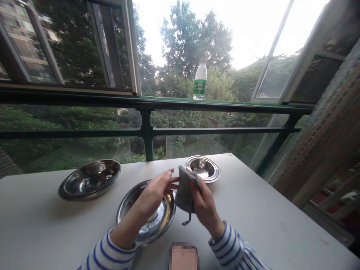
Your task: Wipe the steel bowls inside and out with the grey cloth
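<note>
A folded grey cloth (185, 192) with a small hanging loop is gripped by my right hand (206, 205), thumb on its near side. My left hand (158, 188) is raised just left of the cloth, its fingers stretched toward it and holding nothing. Whether the fingertips touch the cloth I cannot tell. Beneath my left hand and forearm stands a shiny metal bowl (121, 214), partly hidden, with a yellowish patch showing inside. Behind the cloth sits a smaller wide-rimmed metal bowl (216, 176).
Another metal bowl (77, 183) appears at the left of the white table (253, 221). Beyond the table's back edge runs a dark green railing (225, 107), with a green-labelled plastic bottle (200, 84) standing at it. A patterned curtain (317, 131) hangs at the right.
</note>
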Motion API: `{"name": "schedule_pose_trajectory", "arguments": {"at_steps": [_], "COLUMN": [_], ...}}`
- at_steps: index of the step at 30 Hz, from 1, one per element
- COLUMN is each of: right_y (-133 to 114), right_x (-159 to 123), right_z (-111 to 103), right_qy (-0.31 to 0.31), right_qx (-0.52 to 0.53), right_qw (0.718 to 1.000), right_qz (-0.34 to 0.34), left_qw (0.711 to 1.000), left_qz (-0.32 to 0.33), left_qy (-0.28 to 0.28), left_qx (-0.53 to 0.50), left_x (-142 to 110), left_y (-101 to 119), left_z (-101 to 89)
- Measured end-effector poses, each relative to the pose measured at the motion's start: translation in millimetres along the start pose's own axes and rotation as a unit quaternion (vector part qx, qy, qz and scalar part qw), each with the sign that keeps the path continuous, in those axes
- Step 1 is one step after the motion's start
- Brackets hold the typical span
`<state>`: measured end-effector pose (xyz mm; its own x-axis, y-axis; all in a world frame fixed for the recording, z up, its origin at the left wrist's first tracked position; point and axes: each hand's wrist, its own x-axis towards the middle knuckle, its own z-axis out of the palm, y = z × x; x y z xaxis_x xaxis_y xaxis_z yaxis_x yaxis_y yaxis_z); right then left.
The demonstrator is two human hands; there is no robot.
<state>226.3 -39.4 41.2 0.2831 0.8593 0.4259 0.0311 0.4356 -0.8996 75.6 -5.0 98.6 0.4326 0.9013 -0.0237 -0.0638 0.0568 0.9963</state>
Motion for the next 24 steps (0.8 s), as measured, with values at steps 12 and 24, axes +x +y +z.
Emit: {"name": "schedule_pose_trajectory", "arguments": {"at_steps": [12,24], "right_y": [13.9,12.6], "right_x": [0.4,-1.0], "right_z": [-10.2,-11.1], "right_qy": [0.101,0.098], "right_qx": [0.229,0.251], "right_qw": [0.937,0.928], "right_qz": [0.244,0.255], "left_qw": [0.705,0.599], "left_qz": [0.262,0.448], "left_qy": [-0.027,0.015], "left_qx": [0.658,0.664], "left_x": [-59.9,-72.2], "left_y": [-46.5,-61.0], "left_z": [-26.2,-36.3]}}
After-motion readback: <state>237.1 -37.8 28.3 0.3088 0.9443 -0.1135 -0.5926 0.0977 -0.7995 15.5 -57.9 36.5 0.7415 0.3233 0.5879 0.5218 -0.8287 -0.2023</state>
